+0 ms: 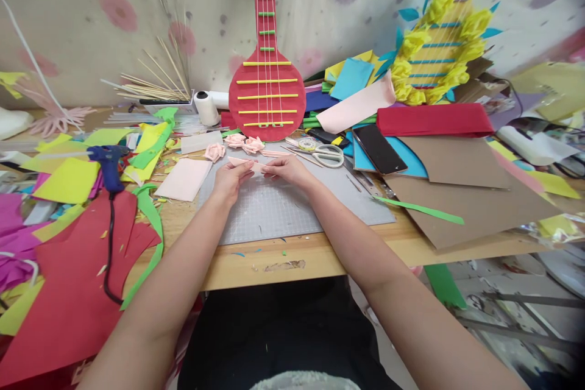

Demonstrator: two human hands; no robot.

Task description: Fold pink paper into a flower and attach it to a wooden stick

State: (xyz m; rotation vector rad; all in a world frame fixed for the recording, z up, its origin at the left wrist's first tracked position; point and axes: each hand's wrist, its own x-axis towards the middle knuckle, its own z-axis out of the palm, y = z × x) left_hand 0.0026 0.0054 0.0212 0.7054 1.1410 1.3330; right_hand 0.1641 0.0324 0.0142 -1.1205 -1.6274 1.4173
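Observation:
Between my two hands is a narrow strip of pale pink paper [250,166], held a little above the grey cutting mat [283,213]. My left hand [232,180] pinches its left part, fingers closed. At its right end, my right hand [286,170] grips it with thumb and fingertips. Several pink paper roses [235,141] lie just beyond my hands. Scissors with pale handles [331,156] rest on the mat to the right of my right hand. A stack of pale pink paper [183,180] sits left of my left hand.
A red paper lute [267,97] stands against the wall, and a yellow one with paper flowers [439,49] leans at right. A blue glue gun [108,164] lies left on coloured scraps. To the right are a phone [380,149] and brown cardboard [475,213].

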